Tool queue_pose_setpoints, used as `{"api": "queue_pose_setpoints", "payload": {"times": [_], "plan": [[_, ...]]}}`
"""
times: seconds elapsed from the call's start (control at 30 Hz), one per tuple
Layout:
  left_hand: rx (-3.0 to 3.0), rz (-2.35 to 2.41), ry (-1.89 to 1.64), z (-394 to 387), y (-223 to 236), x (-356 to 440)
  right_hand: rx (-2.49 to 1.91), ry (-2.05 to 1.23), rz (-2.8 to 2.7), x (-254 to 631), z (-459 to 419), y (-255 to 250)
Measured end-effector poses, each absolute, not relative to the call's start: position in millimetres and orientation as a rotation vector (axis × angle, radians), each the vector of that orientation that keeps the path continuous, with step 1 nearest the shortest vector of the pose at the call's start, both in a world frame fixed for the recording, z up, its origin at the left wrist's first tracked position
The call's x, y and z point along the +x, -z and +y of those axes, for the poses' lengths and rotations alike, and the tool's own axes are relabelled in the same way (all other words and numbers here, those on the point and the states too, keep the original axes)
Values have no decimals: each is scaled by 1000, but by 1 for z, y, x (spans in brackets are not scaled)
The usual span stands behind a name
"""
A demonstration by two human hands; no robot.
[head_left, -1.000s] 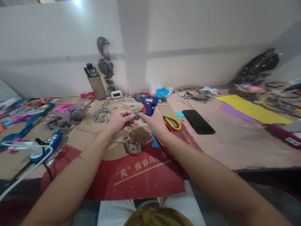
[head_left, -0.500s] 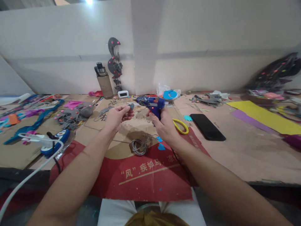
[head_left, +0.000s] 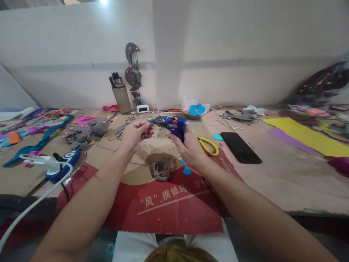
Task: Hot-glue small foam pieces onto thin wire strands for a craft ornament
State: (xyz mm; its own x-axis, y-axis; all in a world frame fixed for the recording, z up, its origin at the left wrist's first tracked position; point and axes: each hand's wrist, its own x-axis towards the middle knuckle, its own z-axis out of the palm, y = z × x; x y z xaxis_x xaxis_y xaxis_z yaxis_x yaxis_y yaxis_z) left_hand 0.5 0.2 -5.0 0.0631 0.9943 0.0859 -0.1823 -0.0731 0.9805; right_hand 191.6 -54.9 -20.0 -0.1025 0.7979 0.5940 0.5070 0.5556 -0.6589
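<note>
My right hand (head_left: 188, 143) is wrapped around the handle of a blue hot glue gun (head_left: 176, 125), whose small red light shows. The gun's nozzle points left, right up against my left fingertips. Thumb and forefinger of my left hand (head_left: 137, 134) pinch a small blue-grey piece (head_left: 152, 123), too small to make out clearly and partly covered by the nozzle. Below the hands a coil of grey cord (head_left: 160, 171) lies on the red and brown cardboard sheet (head_left: 180, 213). Beside it rests a blue heart-shaped cutout (head_left: 187, 170).
Yellow-handled scissors (head_left: 209, 147) and a black phone (head_left: 240, 147) lie to the right. A water bottle (head_left: 121, 98) stands at the back near a small white clock (head_left: 142, 108). On the left are a blue power strip (head_left: 64, 165) and grey felt pieces with cords (head_left: 85, 133).
My right hand has brought the glue gun left and slightly down, so its nozzle now meets the piece in my left fingers. The left hand has barely moved.
</note>
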Motion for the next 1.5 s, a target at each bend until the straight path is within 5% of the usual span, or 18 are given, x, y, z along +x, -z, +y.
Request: {"api": "queue_pose_setpoints", "payload": {"times": [1.5], "plan": [[1321,1059,-1300,-2,4,1,-1182,-286,-1804,189,-58,19]]}}
